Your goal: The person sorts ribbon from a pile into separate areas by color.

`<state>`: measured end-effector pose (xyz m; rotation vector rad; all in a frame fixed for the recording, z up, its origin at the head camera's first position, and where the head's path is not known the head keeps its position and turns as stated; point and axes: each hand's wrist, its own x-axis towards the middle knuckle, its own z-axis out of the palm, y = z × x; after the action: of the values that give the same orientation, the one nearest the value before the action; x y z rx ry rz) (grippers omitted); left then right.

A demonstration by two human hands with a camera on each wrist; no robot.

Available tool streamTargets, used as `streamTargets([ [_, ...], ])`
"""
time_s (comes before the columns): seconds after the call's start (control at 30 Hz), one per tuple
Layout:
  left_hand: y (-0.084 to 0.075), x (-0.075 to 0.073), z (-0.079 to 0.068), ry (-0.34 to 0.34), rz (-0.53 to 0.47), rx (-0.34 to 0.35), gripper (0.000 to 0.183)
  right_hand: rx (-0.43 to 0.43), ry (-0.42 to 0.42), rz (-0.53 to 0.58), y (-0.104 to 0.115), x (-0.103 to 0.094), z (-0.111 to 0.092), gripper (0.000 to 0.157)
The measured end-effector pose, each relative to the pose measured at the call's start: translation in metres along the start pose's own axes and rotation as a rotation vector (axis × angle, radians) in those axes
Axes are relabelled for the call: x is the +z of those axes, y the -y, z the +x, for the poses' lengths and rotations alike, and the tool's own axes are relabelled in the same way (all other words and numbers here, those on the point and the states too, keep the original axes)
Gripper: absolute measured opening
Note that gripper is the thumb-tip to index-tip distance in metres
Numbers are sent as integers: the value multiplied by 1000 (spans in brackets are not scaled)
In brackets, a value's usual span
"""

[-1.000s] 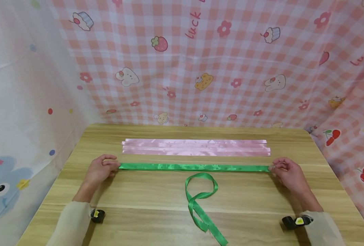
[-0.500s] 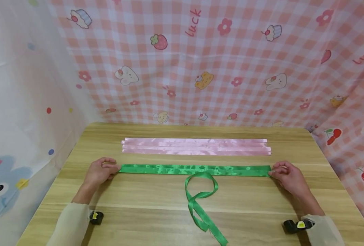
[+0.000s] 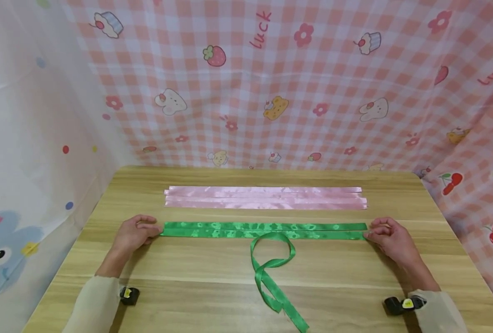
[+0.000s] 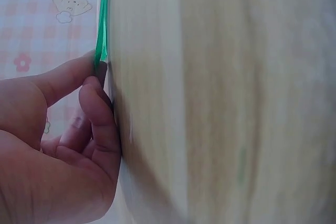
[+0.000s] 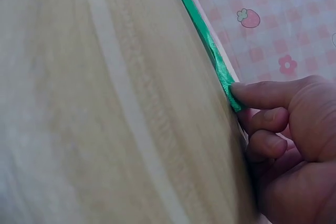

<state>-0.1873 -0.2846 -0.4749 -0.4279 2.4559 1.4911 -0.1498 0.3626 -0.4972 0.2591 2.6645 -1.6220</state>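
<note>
Two shiny green ribbon strips lie side by side across the table, the farther strip [image 3: 313, 226] almost touching the nearer ribbon strip [image 3: 225, 234]. My left hand [image 3: 135, 233] pinches the left end of the nearer strip between thumb and fingers. At the opposite end, my right hand [image 3: 392, 240] pinches that strip's right tip, leaving a thin gap between the two strips there. The right wrist view shows my thumb on the green ribbon [image 5: 210, 48] with curled fingers under it. Toward me lies another green ribbon [image 3: 280, 296], looped and crossing itself, its loop top right at the nearer strip.
Several pink satin ribbon strips [image 3: 267, 198] lie straight and parallel behind the green ones on the wooden table [image 3: 196, 296]. A pink checked curtain [image 3: 246, 83] hangs at the table's back edge, and a white printed curtain [image 3: 26, 138] hangs on the left.
The held green strip has come toward me and down beside the farther one, so two strips show where one showed before. Both hands keep their ends; the looped ribbon is unmoved.
</note>
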Motion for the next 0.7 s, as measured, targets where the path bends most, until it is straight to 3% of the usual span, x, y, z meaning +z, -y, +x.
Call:
streamTargets([
  [0.43,2,-6,-2,32,-20,49,57,8,-26,-33,3,1,-1,43],
  [0.6,-3,-3,-12,32,-46,131,57,-87,-101,-151,22,9,-8,45],
  [0.7,-17,11,-22,62,-30,202,50,-176,-102,-156,42,21,-12,34],
])
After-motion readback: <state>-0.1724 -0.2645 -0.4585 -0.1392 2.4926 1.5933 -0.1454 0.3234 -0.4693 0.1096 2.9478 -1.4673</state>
